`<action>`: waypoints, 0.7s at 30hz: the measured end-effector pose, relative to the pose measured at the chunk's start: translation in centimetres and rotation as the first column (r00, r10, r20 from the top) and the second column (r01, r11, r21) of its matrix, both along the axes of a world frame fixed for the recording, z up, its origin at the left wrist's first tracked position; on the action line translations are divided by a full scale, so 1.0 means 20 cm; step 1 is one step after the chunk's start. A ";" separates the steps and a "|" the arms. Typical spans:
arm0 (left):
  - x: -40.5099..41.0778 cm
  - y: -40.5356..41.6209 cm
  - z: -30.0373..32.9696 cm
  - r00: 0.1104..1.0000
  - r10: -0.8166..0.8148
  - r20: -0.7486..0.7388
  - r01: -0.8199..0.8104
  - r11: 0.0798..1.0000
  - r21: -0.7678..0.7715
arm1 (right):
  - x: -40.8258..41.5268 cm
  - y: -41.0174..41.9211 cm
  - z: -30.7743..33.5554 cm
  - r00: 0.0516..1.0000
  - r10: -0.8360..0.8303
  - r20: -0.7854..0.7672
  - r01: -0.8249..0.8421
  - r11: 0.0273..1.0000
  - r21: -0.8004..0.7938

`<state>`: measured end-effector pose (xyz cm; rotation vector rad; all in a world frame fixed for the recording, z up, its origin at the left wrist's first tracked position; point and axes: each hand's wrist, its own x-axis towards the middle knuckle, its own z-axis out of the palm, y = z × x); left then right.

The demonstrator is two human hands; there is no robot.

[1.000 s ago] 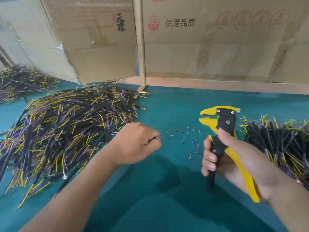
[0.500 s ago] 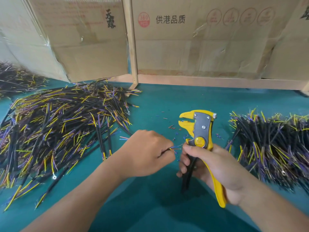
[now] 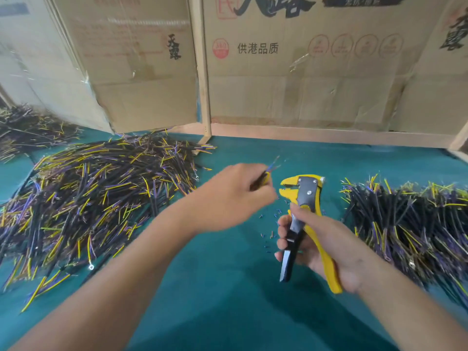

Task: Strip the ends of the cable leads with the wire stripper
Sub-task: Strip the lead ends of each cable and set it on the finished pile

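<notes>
Left hand [image 3: 235,198] pinches a thin, floppy lead [image 3: 266,174] near its tip; right hand [image 3: 329,247] wraps the stripper [image 3: 304,198] handles, light work

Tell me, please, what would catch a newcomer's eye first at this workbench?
Probably the yellow-and-black wire stripper, gripped upright in the right hand near the middle of the teal table mat. Just left of it, the left hand pinches a thin multicoloured cable lead, blurred by motion. Two big heaps of black, yellow and purple cable leads flank them: one on the left, one on the right.
</notes>
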<state>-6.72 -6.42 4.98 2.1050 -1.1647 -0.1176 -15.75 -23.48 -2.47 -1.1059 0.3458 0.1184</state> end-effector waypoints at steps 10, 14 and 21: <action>-0.06 -0.35 -0.03 0.930 -0.058 -0.363 0.038 0.997 -0.061 | 0.01 0.03 -0.07 0.994 -0.042 -0.099 0.055 0.990 0.128; -0.05 -0.48 -0.04 0.956 -0.039 -0.292 0.027 0.999 -0.047 | 0.01 0.04 -0.08 0.992 -0.004 -0.126 0.019 0.993 0.118; -0.07 -0.81 -0.02 0.981 0.091 -0.171 -0.068 0.988 0.135 | 0.02 0.04 -0.10 0.989 -0.054 -0.139 0.075 0.986 0.149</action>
